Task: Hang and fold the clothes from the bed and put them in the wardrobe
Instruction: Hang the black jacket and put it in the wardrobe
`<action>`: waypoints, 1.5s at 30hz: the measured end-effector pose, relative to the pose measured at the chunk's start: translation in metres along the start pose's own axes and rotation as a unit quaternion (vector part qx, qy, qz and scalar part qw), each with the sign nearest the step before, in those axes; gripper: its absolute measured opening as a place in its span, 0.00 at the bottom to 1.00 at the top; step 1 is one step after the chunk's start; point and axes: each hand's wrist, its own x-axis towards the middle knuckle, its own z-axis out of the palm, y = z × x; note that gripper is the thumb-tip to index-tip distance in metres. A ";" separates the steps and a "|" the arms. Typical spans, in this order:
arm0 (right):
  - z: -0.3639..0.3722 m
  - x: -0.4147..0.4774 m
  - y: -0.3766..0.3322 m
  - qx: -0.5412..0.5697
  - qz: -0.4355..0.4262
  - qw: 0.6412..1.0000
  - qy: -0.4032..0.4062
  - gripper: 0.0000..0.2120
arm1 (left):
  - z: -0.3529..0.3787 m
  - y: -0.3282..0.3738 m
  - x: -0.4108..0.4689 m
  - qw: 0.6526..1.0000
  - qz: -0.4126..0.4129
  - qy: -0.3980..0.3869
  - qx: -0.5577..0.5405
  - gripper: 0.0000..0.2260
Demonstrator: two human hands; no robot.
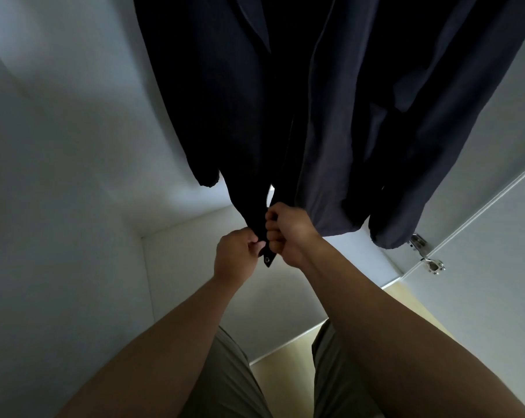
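Note:
A black zip jacket (225,101) hangs inside the white wardrobe (74,176), its front facing me. My left hand (235,256) pinches the left side of the jacket's bottom hem beside the zip. My right hand (288,232) grips the right side of the hem at the zip, fingers curled round the fabric. A tab with a metal snap (268,260) sticks out below between the two hands. A short stretch of zip teeth (268,194) shows above my right hand. The hanger and rail are out of view.
A dark blue-grey garment (391,131) hangs right beside the black jacket, touching it. The wardrobe's white floor panel (195,251) lies below. Its open door (496,236) with metal hinges (425,253) stands at the right. Light wooden flooring (285,381) shows between my legs.

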 end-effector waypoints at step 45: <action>0.052 -0.114 -0.201 -0.021 -0.281 0.959 0.008 0.15 | -0.123 0.203 0.147 0.961 0.185 0.167 -0.123 0.13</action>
